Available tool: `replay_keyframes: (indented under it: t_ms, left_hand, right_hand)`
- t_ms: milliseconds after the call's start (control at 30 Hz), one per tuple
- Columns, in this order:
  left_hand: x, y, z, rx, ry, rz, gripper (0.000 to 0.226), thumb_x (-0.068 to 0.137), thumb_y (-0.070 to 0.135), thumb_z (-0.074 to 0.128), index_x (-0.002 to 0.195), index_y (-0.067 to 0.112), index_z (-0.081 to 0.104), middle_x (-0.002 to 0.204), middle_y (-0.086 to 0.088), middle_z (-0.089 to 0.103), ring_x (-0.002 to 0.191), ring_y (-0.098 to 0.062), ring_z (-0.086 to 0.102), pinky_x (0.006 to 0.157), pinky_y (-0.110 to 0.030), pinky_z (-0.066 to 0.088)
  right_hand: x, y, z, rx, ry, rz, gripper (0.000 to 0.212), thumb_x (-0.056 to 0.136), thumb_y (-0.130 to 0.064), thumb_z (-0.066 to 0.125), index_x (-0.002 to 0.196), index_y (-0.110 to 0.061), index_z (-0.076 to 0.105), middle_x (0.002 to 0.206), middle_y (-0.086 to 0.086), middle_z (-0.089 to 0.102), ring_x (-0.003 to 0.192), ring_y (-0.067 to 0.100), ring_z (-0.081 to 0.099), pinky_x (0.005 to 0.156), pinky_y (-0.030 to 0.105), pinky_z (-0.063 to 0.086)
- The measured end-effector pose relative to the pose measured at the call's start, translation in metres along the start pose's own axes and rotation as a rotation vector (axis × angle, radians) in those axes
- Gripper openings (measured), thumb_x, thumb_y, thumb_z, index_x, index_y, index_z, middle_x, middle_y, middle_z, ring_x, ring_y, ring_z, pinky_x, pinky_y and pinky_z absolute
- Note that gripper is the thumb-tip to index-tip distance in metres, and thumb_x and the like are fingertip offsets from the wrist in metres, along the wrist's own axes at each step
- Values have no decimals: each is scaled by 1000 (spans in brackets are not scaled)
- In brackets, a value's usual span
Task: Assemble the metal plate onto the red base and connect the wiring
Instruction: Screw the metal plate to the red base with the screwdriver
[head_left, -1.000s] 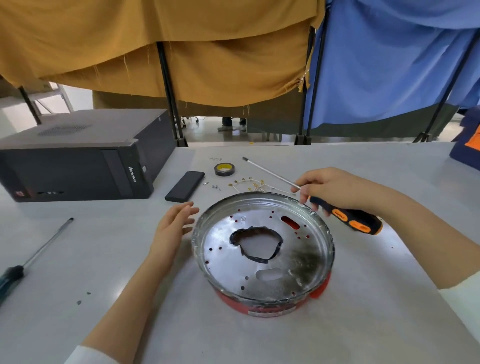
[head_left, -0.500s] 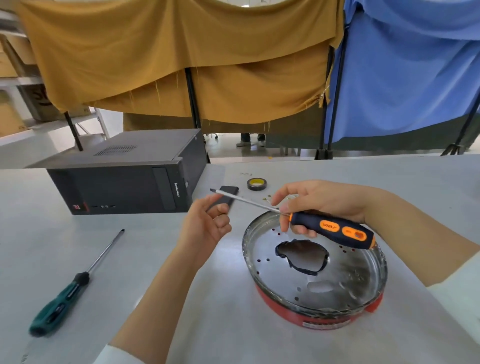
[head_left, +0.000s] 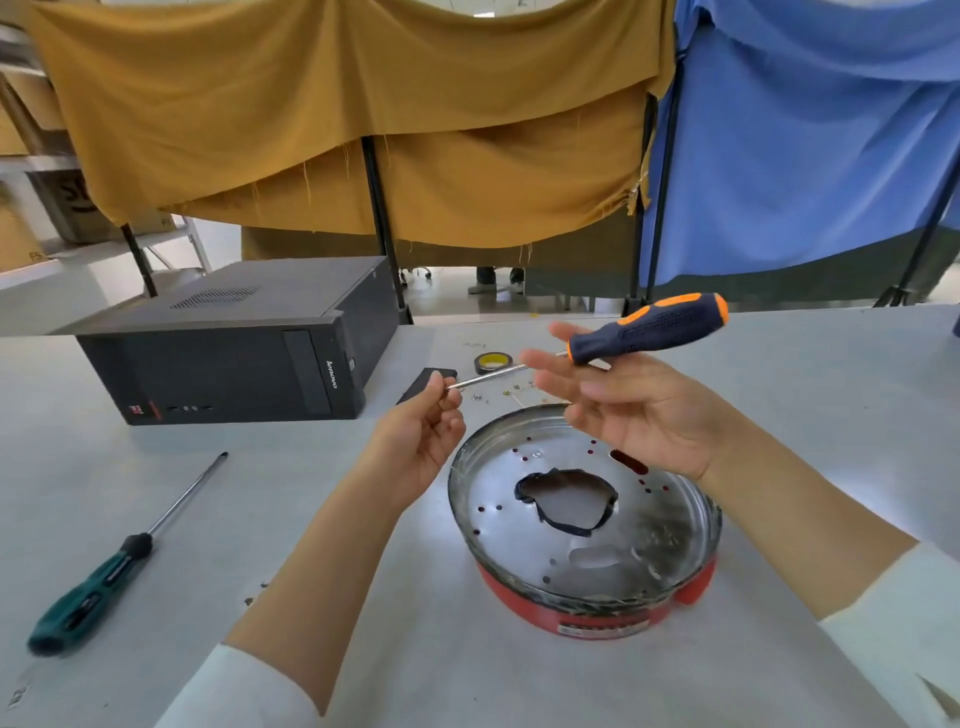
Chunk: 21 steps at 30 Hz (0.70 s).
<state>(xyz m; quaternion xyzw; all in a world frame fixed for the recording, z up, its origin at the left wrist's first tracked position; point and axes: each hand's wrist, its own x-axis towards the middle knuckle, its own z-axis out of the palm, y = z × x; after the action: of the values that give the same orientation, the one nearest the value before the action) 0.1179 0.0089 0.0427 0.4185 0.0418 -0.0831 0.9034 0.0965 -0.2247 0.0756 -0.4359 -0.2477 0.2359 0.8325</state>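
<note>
**Screwdriver held by its shaft tip above the plate**

Screwdriver (head_left: 644, 330) hangs over the table, its shaft tip pinched by the left hand (head_left: 415, 441). Right hand (head_left: 634, 410) lies palm-up, fingers spread, holding nothing, handle just above its fingertips. Metal plate (head_left: 582, 509) sits on the red base (head_left: 597, 616), at 5 o'clock from the left hand.

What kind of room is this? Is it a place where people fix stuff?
Probably a workshop or repair bench. A green screwdriver and a black computer case lie on the grey table, a roll of tape sits farther back, and cloth curtains screen off the work area.
</note>
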Motion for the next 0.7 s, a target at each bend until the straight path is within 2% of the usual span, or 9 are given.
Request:
replay_keyframes:
  t_ms: [100, 167, 200, 267, 367, 433, 500, 533, 700]
  left_hand:
    - [13, -4, 2, 113, -37, 26, 17, 99, 20, 54, 96, 6, 63, 69, -1, 65, 50, -7, 53, 51, -17, 53]
    - [25, -6, 2, 290, -90, 52, 21, 99, 23, 54, 98, 6, 65, 77, -3, 70, 55, -8, 57, 57, -20, 55]
    - [33, -6, 2, 423, -102, 67, 23, 99, 26, 54, 99, 7, 67, 82, -3, 73, 59, -10, 60, 61, -22, 57]
    - [53, -6, 0, 782, -68, 131, 26, 100, 32, 52, 101, 12, 69, 93, -3, 74, 70, -12, 64, 69, -26, 59]
    - [96, -8, -16, 1256, 43, 240, 21, 99, 30, 54, 108, 14, 65, 101, 1, 68, 82, -15, 62, 82, -30, 56]
    - [122, -13, -30, 1396, 63, 247, 17, 98, 25, 56, 111, 16, 63, 98, 2, 63, 79, -13, 61, 78, -25, 55]
    - [143, -20, -39, 1473, 58, 248, 15, 97, 23, 58, 111, 19, 64, 94, 4, 62, 70, -8, 59, 61, -10, 48]
    - [152, -24, -41, 1506, 56, 256, 15, 96, 23, 58, 110, 19, 64, 91, 5, 61, 67, -7, 58, 57, -8, 45]
    - [186, -40, -43, 1763, 109, 360, 25, 96, 34, 56, 117, 19, 60, 90, 6, 58, 77, -12, 54, 67, -24, 39]
  right_hand:
    - [2, -3, -11, -126, 181, -65, 41, 75, -30, 78, 111, -15, 65, 92, 11, 70, 61, 16, 60, 47, 22, 42]
    - [6, -8, -20, -219, 336, -120, 31, 79, -45, 70, 90, -16, 69, 68, 6, 61, 44, 11, 43, 39, 18, 28]
    - [9, -10, -27, -253, 412, -155, 28, 85, -43, 63, 81, -16, 69, 62, 6, 57, 40, 10, 37, 38, 17, 25]
    - [15, -15, -43, -309, 506, -220, 28, 93, -30, 55, 73, -16, 68, 57, 5, 53, 40, 10, 35, 37, 17, 24]
    - [24, -17, -69, -433, 522, -269, 14, 91, -16, 56, 82, -13, 66, 61, 6, 54, 46, 13, 40, 39, 19, 29]
    - [33, -16, -86, -517, 512, -276, 11, 91, -13, 56, 89, -14, 66, 66, 7, 53, 51, 14, 42, 42, 21, 31]
    - [41, -15, -103, -538, 501, -273, 11, 92, -13, 56, 91, -16, 67, 69, 9, 52, 55, 15, 43, 46, 23, 33]
    - [44, -14, -110, -522, 489, -270, 12, 93, -13, 56, 91, -17, 67, 69, 8, 52, 55, 15, 43, 47, 24, 33]
    - [52, -2, -133, -448, 441, -257, 8, 89, -19, 59, 88, -16, 66, 68, 5, 54, 54, 16, 44, 49, 24, 35]
